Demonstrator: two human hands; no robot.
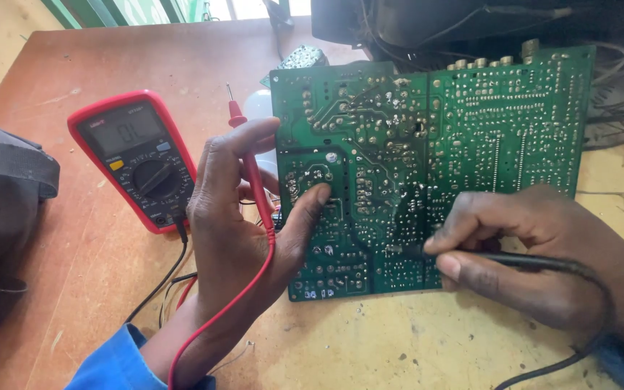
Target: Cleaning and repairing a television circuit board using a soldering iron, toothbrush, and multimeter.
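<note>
Your big green circuit board [435, 166] is already propped solder side up on the worn wooden table [110, 303], tilted toward you, long axis running left to right with the connector edge at the far top. So the setup looks done, and I'd say you're mid-probing with most of the joints left to check. Your right hand [529, 253] is pinched around the slim black probe [514, 258], which lies roughly level, tip pointing left onto the lower middle of the board; exactly which joint it touches I can't make out. Your left hand [243, 217] grips the board's left edge, thumb on the solder face, with the thin red probe [250, 162] tucked in the fingers, tip pointing up and away, off the board. Left of that sits the red-cased multimeter [139, 159], its display lit and both leads plugged in.
</note>
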